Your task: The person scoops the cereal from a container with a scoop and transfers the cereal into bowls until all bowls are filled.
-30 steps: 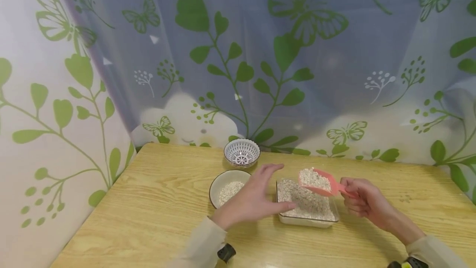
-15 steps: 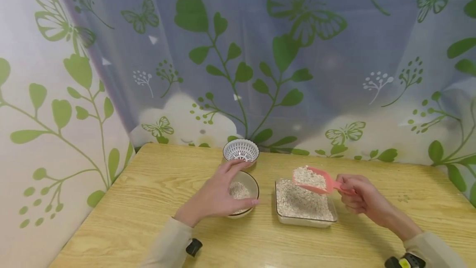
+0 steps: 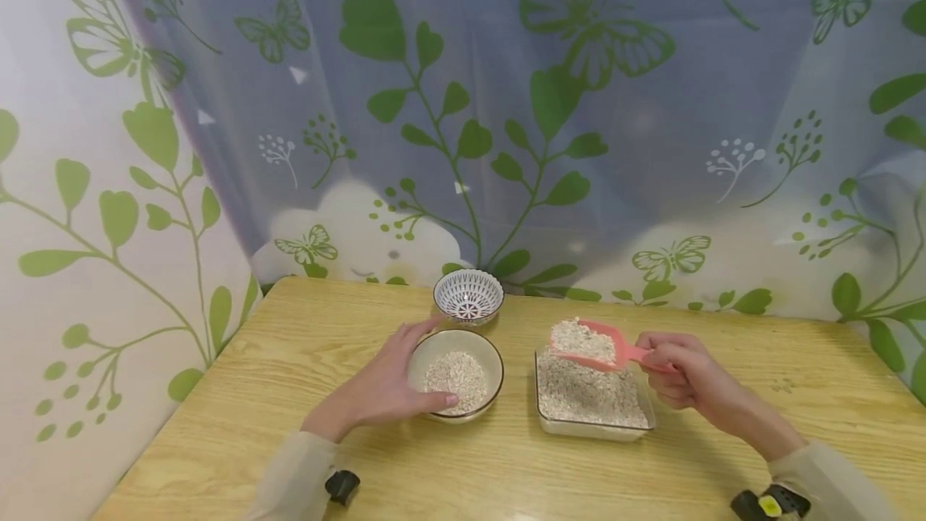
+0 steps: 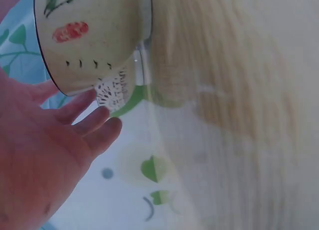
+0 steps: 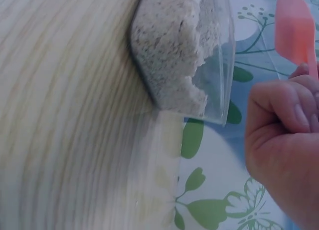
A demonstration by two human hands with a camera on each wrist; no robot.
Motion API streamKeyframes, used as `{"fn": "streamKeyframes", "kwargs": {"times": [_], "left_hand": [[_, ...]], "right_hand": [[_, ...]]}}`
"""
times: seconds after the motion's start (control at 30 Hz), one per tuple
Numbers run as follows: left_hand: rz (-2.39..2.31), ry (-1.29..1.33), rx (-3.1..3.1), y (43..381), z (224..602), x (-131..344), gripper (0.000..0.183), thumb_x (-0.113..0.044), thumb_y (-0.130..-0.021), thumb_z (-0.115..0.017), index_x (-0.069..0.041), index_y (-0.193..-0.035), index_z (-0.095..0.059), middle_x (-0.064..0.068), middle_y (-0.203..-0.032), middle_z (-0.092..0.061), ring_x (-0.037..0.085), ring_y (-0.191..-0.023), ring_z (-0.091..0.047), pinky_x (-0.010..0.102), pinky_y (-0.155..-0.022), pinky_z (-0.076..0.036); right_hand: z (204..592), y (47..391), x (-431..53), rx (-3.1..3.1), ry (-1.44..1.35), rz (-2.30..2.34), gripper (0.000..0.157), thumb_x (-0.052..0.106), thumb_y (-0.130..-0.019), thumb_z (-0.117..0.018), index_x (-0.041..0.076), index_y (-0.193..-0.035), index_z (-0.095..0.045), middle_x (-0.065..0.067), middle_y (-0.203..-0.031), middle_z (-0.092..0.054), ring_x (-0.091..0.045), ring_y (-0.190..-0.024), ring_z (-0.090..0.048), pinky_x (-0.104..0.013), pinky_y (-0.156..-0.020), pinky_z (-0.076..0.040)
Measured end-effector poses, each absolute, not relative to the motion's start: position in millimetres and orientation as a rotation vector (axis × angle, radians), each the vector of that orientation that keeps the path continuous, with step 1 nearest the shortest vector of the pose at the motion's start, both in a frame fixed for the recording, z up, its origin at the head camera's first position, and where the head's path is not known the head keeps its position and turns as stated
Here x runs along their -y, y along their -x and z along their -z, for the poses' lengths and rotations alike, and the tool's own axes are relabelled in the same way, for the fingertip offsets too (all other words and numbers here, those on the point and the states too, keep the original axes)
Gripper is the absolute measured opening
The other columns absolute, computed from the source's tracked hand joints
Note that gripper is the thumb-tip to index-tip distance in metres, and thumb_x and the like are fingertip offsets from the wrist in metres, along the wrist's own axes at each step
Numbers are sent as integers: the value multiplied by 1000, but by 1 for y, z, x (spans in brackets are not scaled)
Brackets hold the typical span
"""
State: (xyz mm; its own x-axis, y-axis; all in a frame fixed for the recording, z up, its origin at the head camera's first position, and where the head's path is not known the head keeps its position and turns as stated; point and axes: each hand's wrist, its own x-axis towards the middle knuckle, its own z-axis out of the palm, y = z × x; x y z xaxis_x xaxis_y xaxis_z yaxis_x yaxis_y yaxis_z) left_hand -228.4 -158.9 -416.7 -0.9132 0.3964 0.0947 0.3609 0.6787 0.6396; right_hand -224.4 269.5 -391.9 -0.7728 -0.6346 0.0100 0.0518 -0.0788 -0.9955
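My right hand [image 3: 690,376] grips the handle of a pink scoop [image 3: 624,350] heaped with oat flakes [image 3: 579,342]. The scoop hangs over a clear rectangular container [image 3: 595,429] filled with more oats; its pink underside shows in the right wrist view. At the left side of a cream bowl [image 3: 456,342] with a dark rim, my left hand [image 3: 383,384] lies with fingers spread, thumb over the near rim. Oats [image 3: 457,380] cover that bowl's bottom. In the left wrist view, the fingertips sit close along the painted outer wall of the bowl [image 4: 89,45].
Behind the cream bowl stands a smaller patterned bowl [image 3: 469,292], near the back edge of the wooden table [image 3: 239,424]. A curtain [image 3: 434,143] printed with leaves and butterflies hangs behind the table. Between the cream bowl and the container lies a strip of bare tabletop.
My left hand has moved left, from between the bowl and container to the bowl's left side. My right hand has shifted slightly left with the loaded scoop.
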Motion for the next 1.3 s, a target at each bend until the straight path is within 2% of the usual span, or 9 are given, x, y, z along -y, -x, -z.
{"fn": "streamKeyframes", "kwargs": {"times": [0.17, 0.47, 0.63, 0.83, 1.03, 1.3], "left_hand": [[-1093, -571, -2756, 229, 421, 163, 119, -62, -69, -86, -19, -162, -26, 11, -157, -42, 31, -139, -48, 59, -116, -41], [-1146, -551, -2645, 230, 426, 161, 135, -54, -62, -93, -13, -165, -16, 19, -162, -36, 39, -144, -44, 63, -118, -36], [-1162, -606, -2608, 233, 430, 161, 139, -51, -62, -95, -8, -164, -11, 23, -162, -34, 40, -145, -42, 64, -119, -34], [-1143, -607, -2589, 235, 431, 161, 138, -52, -64, -93, -11, -165, -7, 22, -161, -35, 39, -144, -43, 64, -119, -34], [-1173, -571, -2542, 233, 431, 161, 137, -50, -65, -93, -18, -166, -6, 17, -160, -38, 33, -141, -46, 60, -118, -38], [-1167, -561, -2537, 232, 429, 161, 136, -50, -66, -92, -19, -166, -6, 18, -161, -37, 34, -140, -47, 61, -116, -40]], "right_hand": [[389, 226, -260, -1782, 623, 1895, 28, 1, -101, -34, 15, -80, -45, -3, -59, -18, -20, -49, -11, -42, -44, -2], [381, 226, -236, -1862, 617, 1885, 25, 2, -101, -39, 14, -81, -49, 1, -59, -21, -18, -49, -10, -42, -44, -2], [377, 226, -220, -1970, 570, 1833, 20, 6, -102, -45, 12, -83, -49, 7, -58, -27, -14, -48, -12, -36, -42, -7], [372, 225, -202, -2152, 482, 1721, 12, 10, -99, -53, 3, -89, -54, 10, -58, -32, -7, -47, -20, -24, -43, -16], [371, 225, -183, -2405, 517, 1528, 19, 12, -98, -53, -6, -99, -60, 8, -55, -30, -6, -46, -24, -20, -45, -24], [375, 221, -153, -2670, 655, 1241, 8, 8, -93, -55, 6, -91, -63, 6, -60, -37, -6, -50, -30, -18, -45, -26]]}}
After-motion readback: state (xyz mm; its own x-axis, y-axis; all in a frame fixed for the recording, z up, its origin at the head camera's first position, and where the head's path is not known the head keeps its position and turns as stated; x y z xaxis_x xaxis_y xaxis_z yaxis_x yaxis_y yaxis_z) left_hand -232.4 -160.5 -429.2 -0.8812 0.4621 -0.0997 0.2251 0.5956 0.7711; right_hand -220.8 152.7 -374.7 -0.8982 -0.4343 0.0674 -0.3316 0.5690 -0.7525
